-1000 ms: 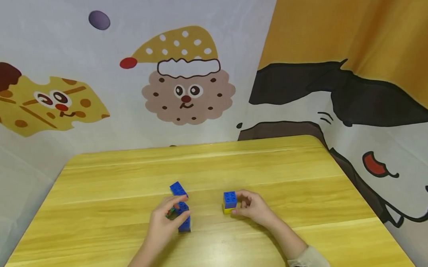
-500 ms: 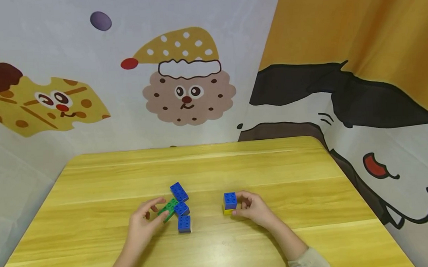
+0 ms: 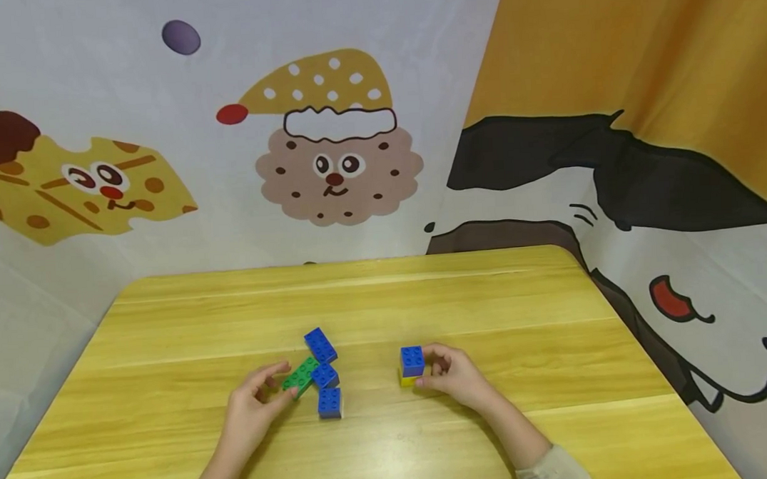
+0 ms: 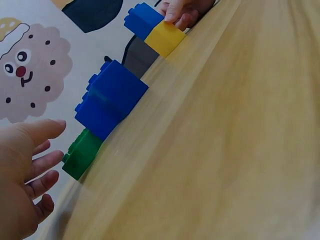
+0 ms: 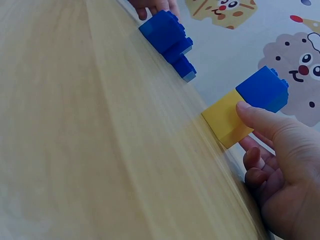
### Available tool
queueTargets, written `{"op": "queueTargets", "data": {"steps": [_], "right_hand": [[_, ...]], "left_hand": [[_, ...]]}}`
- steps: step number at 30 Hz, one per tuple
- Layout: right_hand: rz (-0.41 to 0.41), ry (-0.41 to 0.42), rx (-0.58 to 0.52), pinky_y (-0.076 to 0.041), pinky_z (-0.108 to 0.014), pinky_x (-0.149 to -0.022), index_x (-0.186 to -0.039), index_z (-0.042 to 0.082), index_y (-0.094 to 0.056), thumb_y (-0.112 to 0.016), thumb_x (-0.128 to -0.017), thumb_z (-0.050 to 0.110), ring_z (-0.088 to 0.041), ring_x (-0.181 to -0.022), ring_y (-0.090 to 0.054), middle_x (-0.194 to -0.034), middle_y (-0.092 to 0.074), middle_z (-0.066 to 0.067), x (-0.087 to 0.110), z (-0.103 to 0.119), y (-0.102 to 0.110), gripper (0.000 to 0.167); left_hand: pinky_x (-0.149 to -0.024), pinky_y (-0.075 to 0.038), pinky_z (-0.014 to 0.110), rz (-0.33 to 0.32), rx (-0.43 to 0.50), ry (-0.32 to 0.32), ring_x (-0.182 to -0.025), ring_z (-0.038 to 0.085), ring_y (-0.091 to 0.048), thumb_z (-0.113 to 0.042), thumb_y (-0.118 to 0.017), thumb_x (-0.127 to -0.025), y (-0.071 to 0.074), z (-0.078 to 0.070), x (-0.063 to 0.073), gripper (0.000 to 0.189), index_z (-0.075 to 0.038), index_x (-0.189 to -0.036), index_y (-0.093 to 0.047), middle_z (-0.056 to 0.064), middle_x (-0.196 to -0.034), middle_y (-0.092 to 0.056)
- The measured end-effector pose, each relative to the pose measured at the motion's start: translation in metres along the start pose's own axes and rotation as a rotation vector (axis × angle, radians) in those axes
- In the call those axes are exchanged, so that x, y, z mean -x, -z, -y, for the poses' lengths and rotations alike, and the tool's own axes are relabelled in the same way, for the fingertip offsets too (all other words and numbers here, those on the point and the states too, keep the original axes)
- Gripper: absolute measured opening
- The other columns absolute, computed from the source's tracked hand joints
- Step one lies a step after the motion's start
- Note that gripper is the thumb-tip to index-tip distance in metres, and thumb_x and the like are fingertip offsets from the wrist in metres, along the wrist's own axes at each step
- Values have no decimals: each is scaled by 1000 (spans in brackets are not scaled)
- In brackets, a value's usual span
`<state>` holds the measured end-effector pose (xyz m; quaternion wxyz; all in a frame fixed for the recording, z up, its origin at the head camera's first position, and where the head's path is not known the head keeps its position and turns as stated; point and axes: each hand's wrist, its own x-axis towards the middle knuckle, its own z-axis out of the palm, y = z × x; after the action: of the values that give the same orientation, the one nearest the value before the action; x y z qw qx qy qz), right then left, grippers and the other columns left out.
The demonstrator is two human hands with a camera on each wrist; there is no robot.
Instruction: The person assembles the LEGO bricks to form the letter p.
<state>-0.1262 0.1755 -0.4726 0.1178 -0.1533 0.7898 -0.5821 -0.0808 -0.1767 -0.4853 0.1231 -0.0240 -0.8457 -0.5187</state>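
My right hand [image 3: 457, 378] pinches a small stack, a blue toy brick [image 3: 411, 360] on top of a yellow brick [image 5: 225, 119], on the table. In the right wrist view the thumb lies across the yellow brick near the seam; the other fingers are partly hidden behind. To the left, my left hand [image 3: 249, 410] has its fingers loosely spread beside a long green brick [image 3: 299, 376], thumb tip right at its near end. Against the green brick's right end sits a small blue brick [image 3: 326, 375]. A longer blue brick [image 3: 320, 344] lies behind it, and another blue brick [image 3: 329, 402] in front.
The bricks stand on a wood-grain table [image 3: 489, 299] with rounded far corners. Behind it hangs a cloth printed with cartoon figures, among them a cookie [image 3: 338, 173] in a hat. Bare table surface separates the loose bricks from the stack.
My left hand has drawn back to the left from over the blue bricks, uncovering them and the green brick. The right hand keeps its hold on the stack in the same place.
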Motion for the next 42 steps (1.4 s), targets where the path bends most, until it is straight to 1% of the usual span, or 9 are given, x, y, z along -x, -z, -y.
{"op": "queueTargets", "data": {"steps": [4,6,10,15,21,23,26,35,42], "right_hand": [[-11,-18,13,-37,-20,-55,-113,0,-64,-79,-76,1,-11,-63,-45,-79,-57,-5,-3,-15,0,40],[-12,-10,13,-38,-20,-55,-113,1,-64,-80,-76,3,-11,-63,-46,-79,-57,-5,-3,-17,-1,40],[-11,2,3,-38,-20,-55,-113,1,-64,-80,-76,5,-11,-63,-46,-80,-58,-7,-3,-19,0,40],[-7,-6,7,-38,-20,-55,-114,0,-64,-78,-77,1,-10,-63,-45,-83,-60,-11,-3,-17,1,39],[11,-11,-7,-38,-20,-55,-113,-3,-63,-76,-78,-1,-12,-64,-45,-86,-59,-23,3,5,0,37],[14,-14,-3,-38,-20,-56,-112,-4,-63,-76,-78,-1,-12,-64,-45,-86,-59,-24,5,14,0,37],[12,-21,2,-38,-20,-56,-113,-3,-63,-76,-78,-1,-11,-64,-45,-84,-58,-22,5,16,0,37],[-7,3,1,-38,-21,-55,-114,0,-64,-77,-78,1,-10,-64,-45,-84,-59,-12,-2,-17,1,38],[-15,1,-1,-37,-20,-55,-112,1,-64,-80,-77,5,-11,-64,-45,-81,-58,-8,-4,-20,0,39]], "left_hand": [[-76,-50,21,27,5,41,-90,17,-56,-4,-84,-71,-1,3,0,46,-3,-113,-67,6,-105,-68],[-80,-49,21,39,-3,50,-91,17,-56,-5,-84,-70,-2,5,0,47,-2,-114,-67,6,-105,-68],[-83,-50,25,53,-25,64,-92,19,-57,-5,-85,-68,-3,8,-1,49,-1,-114,-67,6,-104,-67],[-86,-50,32,69,-52,80,-94,21,-59,-7,-86,-67,-4,10,-1,50,-1,-113,-67,6,-106,-66],[-82,-51,30,62,-84,58,-90,19,-59,-2,-85,-67,-5,10,-1,44,-1,-108,-69,5,-100,-66],[-80,-52,27,57,-91,53,-88,18,-58,-1,-85,-67,-5,10,-2,42,-1,-106,-69,4,-97,-66],[-79,-52,25,47,-93,47,-85,17,-58,1,-84,-67,-5,10,-2,40,-1,-104,-70,3,-93,-65],[-74,-52,23,34,-84,26,-81,18,-57,4,-83,-67,-5,8,-3,37,0,-102,-70,3,-90,-65],[-75,-52,21,32,-43,31,-83,18,-58,8,-80,-69,-4,8,-3,37,2,-104,-69,7,-97,-66]]}}
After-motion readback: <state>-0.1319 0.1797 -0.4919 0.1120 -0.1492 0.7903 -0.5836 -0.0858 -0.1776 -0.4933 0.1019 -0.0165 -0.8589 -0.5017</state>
